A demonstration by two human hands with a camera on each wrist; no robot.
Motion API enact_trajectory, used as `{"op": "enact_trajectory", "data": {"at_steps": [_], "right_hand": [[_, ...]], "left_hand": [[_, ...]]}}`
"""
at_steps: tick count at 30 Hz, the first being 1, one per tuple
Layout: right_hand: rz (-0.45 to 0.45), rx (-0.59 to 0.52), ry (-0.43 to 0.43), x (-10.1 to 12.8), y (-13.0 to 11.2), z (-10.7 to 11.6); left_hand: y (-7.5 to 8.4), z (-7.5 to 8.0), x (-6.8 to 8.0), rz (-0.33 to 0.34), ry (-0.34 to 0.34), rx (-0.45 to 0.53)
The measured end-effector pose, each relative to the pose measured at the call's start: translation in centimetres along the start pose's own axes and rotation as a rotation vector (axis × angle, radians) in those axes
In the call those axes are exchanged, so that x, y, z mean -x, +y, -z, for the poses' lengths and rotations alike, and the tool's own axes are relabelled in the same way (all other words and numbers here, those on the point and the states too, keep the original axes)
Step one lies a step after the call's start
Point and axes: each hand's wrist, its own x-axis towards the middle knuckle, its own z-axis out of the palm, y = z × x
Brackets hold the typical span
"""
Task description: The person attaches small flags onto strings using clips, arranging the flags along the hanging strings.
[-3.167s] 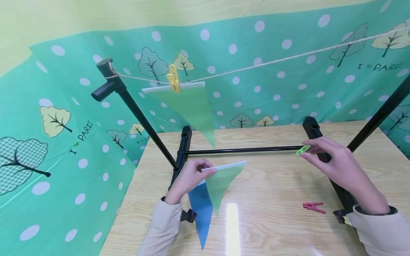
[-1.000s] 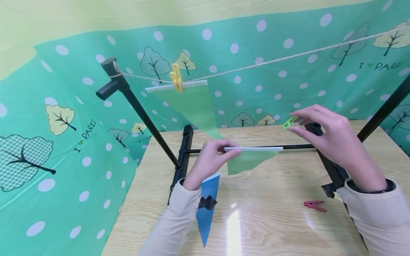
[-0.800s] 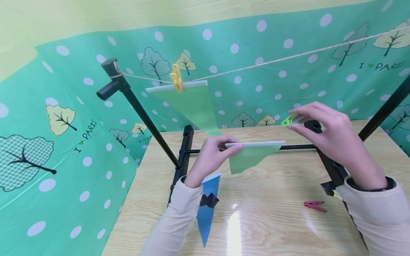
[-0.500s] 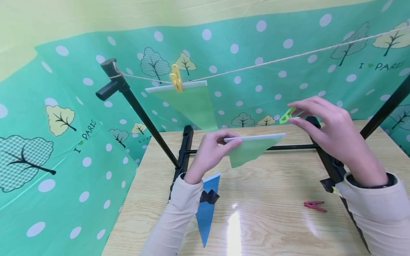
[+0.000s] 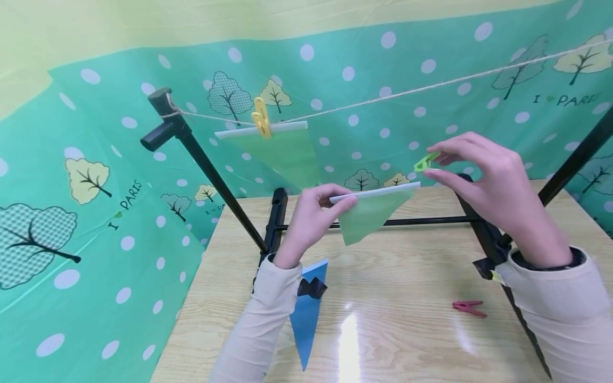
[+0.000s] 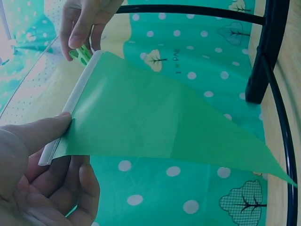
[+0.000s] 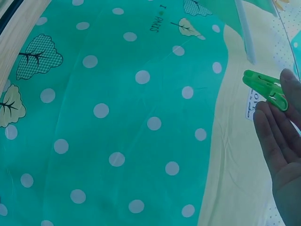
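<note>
I see a yellow clip [image 5: 261,118] holding a green flag [image 5: 282,154] on the string [image 5: 407,92], and a red clip [image 5: 468,307] and a blue flag [image 5: 306,314] lying on the table [image 5: 407,330].

The only words to read are on the green spotted cloth [image 5: 383,80] hung behind the table — "I PARIS", with a small heart between the I and the city's name, printed beside the tree pictures. It shows at the far right, under a pale yellow tree [image 5: 568,99], and again on the left, slanting upward beside another yellow tree [image 5: 126,205]. A fainter print sits low behind the black stand, too small to read whole. The left wrist view catches the same words on the cloth, small and turned sideways [image 6: 177,62], and the right wrist view shows them near its top edge [image 7: 157,20]. A white tag there carries print I cannot make out.
</note>
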Motion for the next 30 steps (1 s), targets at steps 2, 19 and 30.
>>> {"op": "enact_trajectory", "data": {"at_steps": [2, 19, 30], "right_hand": [[0.003, -0.005, 0.012, -0.3, -0.1, 0.0], [0.082, 0.012, 0.034, -2.9, -1.6, 0.9], [0.178, 0.037, 0.072, -4.2, -2.1, 1.4]], "left_hand": [[0.0, 0.1, -0.1, -0.003, 0.008, 0.006], [1.4, 0.7, -0.9, -0.056, 0.035, 0.043], [2.2, 1.1, -1.8, -0.071, 0.053, 0.088]]}}
